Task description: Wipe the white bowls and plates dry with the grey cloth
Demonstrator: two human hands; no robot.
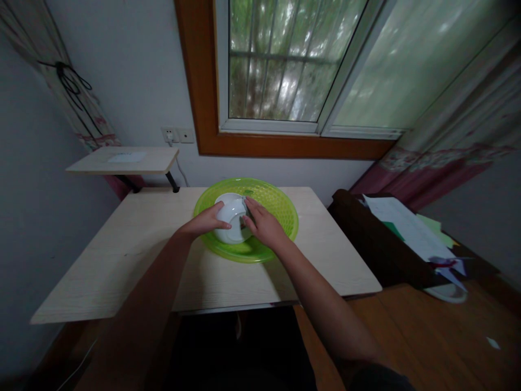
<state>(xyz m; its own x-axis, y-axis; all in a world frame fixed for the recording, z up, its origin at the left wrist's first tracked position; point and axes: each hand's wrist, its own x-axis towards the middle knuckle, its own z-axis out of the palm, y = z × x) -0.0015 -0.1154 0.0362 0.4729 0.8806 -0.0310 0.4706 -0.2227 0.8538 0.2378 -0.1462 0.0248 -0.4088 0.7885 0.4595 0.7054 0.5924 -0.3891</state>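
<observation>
A white bowl (233, 218) is over the left part of a round, bright green plastic basket (280, 209) with a woven-look base. My left hand (207, 220) grips the bowl's left rim, its thumb reaching over the inside. At the bowl's right side, my right hand (264, 220) has its fingers bent round a small greyish-green thing (245, 205). Most of that thing is hidden by the fingers, so I cannot make out its kind. The bowl's opening faces up toward me.
The basket rests on a pale wooden table (154, 260). A small raised shelf (126, 160) with a paper label stands at the back left. Wall sockets (178, 135) and a window (285, 65) are behind. To the right, papers (407, 228) lie on a dark piece of furniture (366, 244).
</observation>
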